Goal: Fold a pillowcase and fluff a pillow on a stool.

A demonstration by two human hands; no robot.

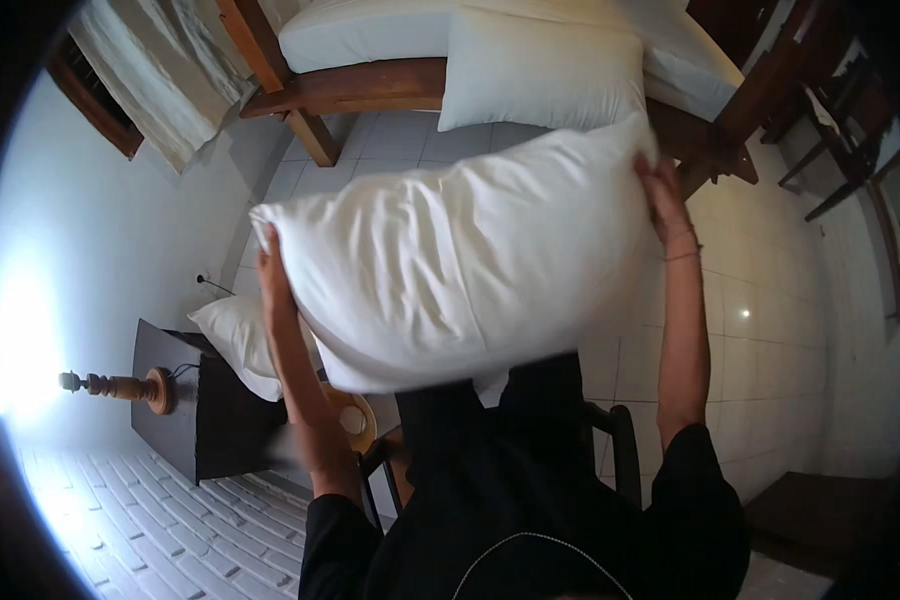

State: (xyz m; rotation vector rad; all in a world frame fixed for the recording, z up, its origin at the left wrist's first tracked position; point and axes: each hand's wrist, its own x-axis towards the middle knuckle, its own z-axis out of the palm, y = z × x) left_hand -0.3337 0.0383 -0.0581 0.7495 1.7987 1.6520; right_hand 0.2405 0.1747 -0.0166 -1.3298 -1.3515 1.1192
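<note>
A plump pillow in a white, wrinkled pillowcase (450, 262) is held up before me, over my lap. At its left end my left hand (271, 262) grips near the corner. My right hand (661, 191) holds the opposite end near its upper corner, slightly blurred. Past it, a second white pillow (544, 71) lies over the edge of the bed, hanging partly down its wooden frame. A third white pillow (236, 334) leans by a dark bedside cabinet, partly hidden behind my left forearm.
A white mattress (367, 34) lies on a wooden bed frame (367, 86) ahead. On the dark cabinet (169, 397) at left stands a turned wooden lamp base (124, 386). A chair armrest (622, 450) is beside me. A dark wooden chair (844, 142) stands far right.
</note>
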